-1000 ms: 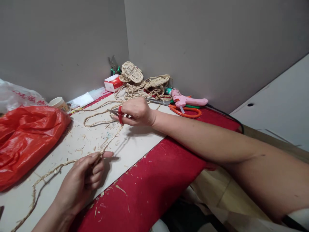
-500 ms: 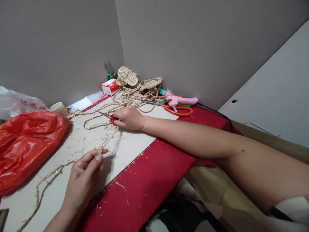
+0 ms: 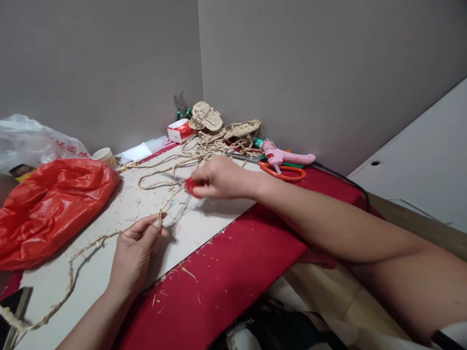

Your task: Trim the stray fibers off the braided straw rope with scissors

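My left hand (image 3: 140, 238) pinches a braided straw rope (image 3: 85, 250) between thumb and fingertips, low over the white board. From that pinch one stretch runs up toward my right hand, and the other trails down to the lower left. My right hand (image 3: 222, 180) is closed around small scissors (image 3: 192, 187) with red handles; their blades are smeared by motion. The rope passes close to the scissors, but I cannot tell whether they touch. Farther back, loops of the same rope join a tangled heap (image 3: 211, 146) with coiled woven straw pieces (image 3: 206, 116) on it.
A pink glue gun (image 3: 284, 155) and orange-handled scissors (image 3: 288, 175) lie at the back right. A red plastic bag (image 3: 62, 214), a paper cup (image 3: 104, 156) and a small red-white box (image 3: 180, 130) stand left and back. Straw scraps litter the white board (image 3: 197, 233) and red cloth (image 3: 226, 277).
My right hand has drawn the scissors back to the right, off the rope loop. My left hand keeps its pinch on the rope. The camera view has turned slightly left.
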Motion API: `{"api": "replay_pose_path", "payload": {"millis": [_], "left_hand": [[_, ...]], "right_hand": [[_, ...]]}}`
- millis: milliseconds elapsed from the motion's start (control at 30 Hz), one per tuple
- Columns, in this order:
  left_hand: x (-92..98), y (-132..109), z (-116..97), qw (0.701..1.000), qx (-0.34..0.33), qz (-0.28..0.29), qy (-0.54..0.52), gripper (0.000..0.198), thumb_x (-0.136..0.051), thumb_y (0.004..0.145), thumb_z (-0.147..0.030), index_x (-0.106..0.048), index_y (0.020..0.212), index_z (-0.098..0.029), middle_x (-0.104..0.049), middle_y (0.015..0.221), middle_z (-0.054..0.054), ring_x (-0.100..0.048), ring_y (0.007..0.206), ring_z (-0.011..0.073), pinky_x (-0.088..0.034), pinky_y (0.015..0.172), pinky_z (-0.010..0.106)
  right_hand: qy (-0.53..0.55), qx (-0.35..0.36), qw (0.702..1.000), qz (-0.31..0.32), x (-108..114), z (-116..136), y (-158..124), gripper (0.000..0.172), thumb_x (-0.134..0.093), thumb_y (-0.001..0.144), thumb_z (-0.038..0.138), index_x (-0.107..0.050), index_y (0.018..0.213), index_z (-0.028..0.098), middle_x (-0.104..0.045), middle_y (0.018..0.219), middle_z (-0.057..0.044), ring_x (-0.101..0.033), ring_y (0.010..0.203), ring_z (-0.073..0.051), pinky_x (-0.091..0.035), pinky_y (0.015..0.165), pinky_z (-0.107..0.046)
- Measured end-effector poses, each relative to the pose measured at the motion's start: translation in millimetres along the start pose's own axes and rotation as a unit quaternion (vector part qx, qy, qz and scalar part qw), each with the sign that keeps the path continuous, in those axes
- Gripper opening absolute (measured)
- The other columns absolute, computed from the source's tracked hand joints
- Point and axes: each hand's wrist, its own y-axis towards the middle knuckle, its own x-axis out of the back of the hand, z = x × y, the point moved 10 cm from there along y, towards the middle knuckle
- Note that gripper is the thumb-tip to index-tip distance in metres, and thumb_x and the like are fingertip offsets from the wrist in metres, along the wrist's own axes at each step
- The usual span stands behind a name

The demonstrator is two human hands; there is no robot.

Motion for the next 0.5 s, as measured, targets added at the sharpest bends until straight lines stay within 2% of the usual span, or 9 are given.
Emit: {"api": "replay_pose_path", "payload": {"millis": [67,133,300,500], "left_hand": [[5.9,1.2,-1.6,1.000,-0.005,-0.021,0.011,0.035,-0.084,0.067,-0.040,-0.076,0.091,-0.016,-0.060,0.061,-0.001,-0.032,0.046,0.0029,-0.024,0.042,0.015],[10.8,2.1,-2.3,0.999,-0.004,-0.042,0.022,0.037,-0.085,0.065,-0.041,-0.076,0.091,-0.016,-0.058,0.058,-0.001,-0.034,0.046,0.0035,-0.025,0.043,0.015],[14.6,4.5,0.9,0.998,0.008,-0.060,0.025,0.040,-0.086,0.063,-0.042,-0.076,0.091,-0.015,-0.055,0.054,-0.002,-0.037,0.047,0.0043,-0.027,0.043,0.014],[16.8,5.4,3.7,0.997,0.011,-0.061,0.036,0.041,-0.086,0.063,-0.042,-0.076,0.093,-0.015,-0.054,0.054,-0.001,-0.037,0.048,0.0044,-0.026,0.043,0.013]], "right_hand": [[-0.028,0.044,0.995,0.091,-19.5,21.1,-7.4,0.026,-0.057,0.082,0.036,-0.068,0.068,0.017,-0.057,0.055,0.002,-0.033,0.049,-0.007,-0.022,0.055,-0.026],[-0.075,0.070,0.986,0.133,-30.8,35.0,-12.9,0.030,-0.057,0.082,0.042,-0.070,0.072,0.017,-0.061,0.058,-0.001,-0.035,0.050,-0.009,-0.020,0.054,-0.028],[-0.177,0.069,0.972,0.135,-32.3,39.4,-14.0,0.042,-0.050,0.085,0.051,-0.072,0.084,0.015,-0.069,0.068,-0.009,-0.053,0.058,-0.017,-0.020,0.056,-0.031],[-0.206,0.062,0.967,0.134,-31.1,35.3,-14.4,0.041,-0.052,0.082,0.051,-0.071,0.081,0.014,-0.070,0.068,-0.011,-0.061,0.062,-0.022,-0.026,0.058,-0.032]]}}
